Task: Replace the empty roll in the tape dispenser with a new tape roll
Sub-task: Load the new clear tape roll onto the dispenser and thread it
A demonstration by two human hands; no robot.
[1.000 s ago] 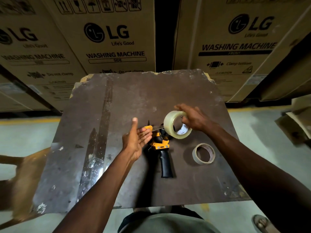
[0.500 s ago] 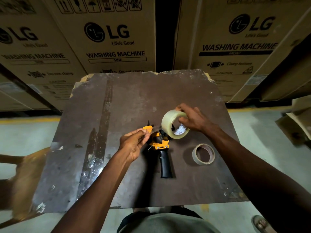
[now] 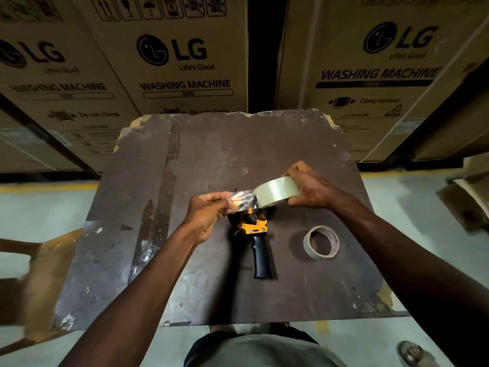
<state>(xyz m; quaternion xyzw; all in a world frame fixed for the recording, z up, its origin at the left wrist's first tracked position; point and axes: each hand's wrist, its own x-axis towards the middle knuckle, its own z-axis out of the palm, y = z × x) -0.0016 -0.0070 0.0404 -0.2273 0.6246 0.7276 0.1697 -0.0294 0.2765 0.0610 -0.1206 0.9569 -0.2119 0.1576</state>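
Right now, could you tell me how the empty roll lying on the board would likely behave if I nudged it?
The empty roll looks like a thin bare ring, so probably very light and quick to skid. It lies flat on the board, so a push should slide it rather than roll it. Its thin wall may flex if squeezed.

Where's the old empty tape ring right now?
The empty roll lies flat on the table, right of the dispenser's black handle, below the right hand.
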